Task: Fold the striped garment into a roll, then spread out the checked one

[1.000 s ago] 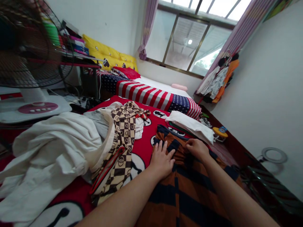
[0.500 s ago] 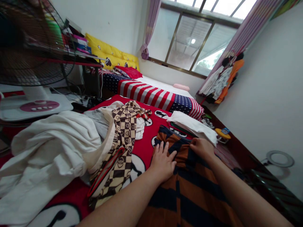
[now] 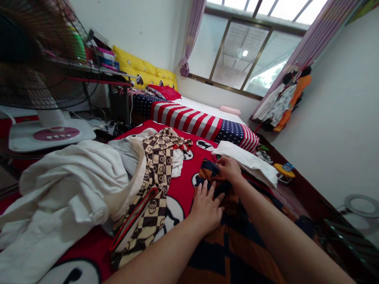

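Note:
A brown and navy striped garment [image 3: 242, 244] lies in front of me on a red patterned bed cover [image 3: 192, 169]. My left hand [image 3: 206, 207] rests flat on it, fingers spread. Further up, my right hand [image 3: 229, 169] pinches the garment's far edge, where the cloth is bunched. Just beyond the right hand is a folded white cloth [image 3: 248, 159]. To the left lie a brown and cream checked garment [image 3: 160, 157] with red trim and a heap of white clothing [image 3: 79, 169].
A standing fan [image 3: 53, 130] is at the left, beside a cluttered desk [image 3: 115, 81]. Behind, a second bed carries a flag-patterned cover [image 3: 189, 118] and a yellow cushion [image 3: 142, 67]. Clothes [image 3: 284, 100] hang by the window. A yellow stool [image 3: 284, 170] stands at the right.
My right hand has moved left and away from me, drawing the garment's far right part inward over itself. My left hand stays flat on the cloth. The view has shifted slightly.

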Available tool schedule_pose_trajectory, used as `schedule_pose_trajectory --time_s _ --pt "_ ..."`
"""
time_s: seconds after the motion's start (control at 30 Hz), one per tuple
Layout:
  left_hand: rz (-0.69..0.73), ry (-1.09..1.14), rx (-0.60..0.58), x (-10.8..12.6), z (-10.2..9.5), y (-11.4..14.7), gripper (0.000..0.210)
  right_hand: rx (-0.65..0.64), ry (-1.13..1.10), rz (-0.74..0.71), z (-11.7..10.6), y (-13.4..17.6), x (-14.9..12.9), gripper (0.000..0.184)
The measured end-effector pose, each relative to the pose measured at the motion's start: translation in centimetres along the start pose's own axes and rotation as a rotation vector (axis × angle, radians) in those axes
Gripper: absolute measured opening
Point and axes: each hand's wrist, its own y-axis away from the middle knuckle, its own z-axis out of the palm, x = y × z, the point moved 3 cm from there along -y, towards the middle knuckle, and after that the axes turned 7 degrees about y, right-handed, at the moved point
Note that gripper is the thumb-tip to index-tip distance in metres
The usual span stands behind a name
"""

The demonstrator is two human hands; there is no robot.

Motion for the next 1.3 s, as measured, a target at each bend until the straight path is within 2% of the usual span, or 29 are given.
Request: schedule_pose_trajectory --time_s 0.17,0.27,0.33,0.53,0.8,0.93,1.03,1.1,1.2,1.3 --pt "-0.016 0.035 -0.047 0.3 -0.9 0.2 0.048 0.01 -0.036 -0.013 1.7 -2.3 -3.6 0.035" --pt "-0.025 0.071 -0.058 0.3 -1.1 0.3 0.05 -0.022 -0.027 -0.031 2.3 -3.4 -4.3 0.024" --pt "-0.028 0.083 -0.044 0.3 -1.0 0.4 0.055 -0.023 -0.022 -0.04 2.4 -4.1 -4.3 0.016" --pt "-0.118 0.073 0.027 0.2 -0.4 0.2 0.076 0.037 -0.035 0.045 2.8 -6.3 -3.0 0.024" --pt "-0.198 0.061 -0.082 0.4 -0.8 0.0 0.081 0.025 -0.1 0.059 6.4 -6.1 -3.6 0.021" --pt "-0.188 0.019 -0.073 0.2 -0.5 -0.3 0.083 0.011 -0.18 0.045 5.9 -6.1 -2.4 0.024" --pt "-0.175 -0.029 -0.04 0.0 -0.2 -0.4 0.082 0.035 -0.238 0.022 3.5 -4.6 0.5 0.032" --pt "-0.165 -0.053 -0.021 0.0 -0.1 -0.4 0.082 0.052 -0.262 0.015 1.4 -2.2 3.2 0.03" --pt "-0.158 -0.071 -0.016 0.1 0.0 -0.3 0.08 0.042 -0.279 0.024 -1.3 3.1 7.1 0.023" --pt "-0.157 -0.088 -0.015 0.1 -0.1 -0.3 0.079 -0.014 -0.317 0.061 -2.6 8.7 10.0 0.022"
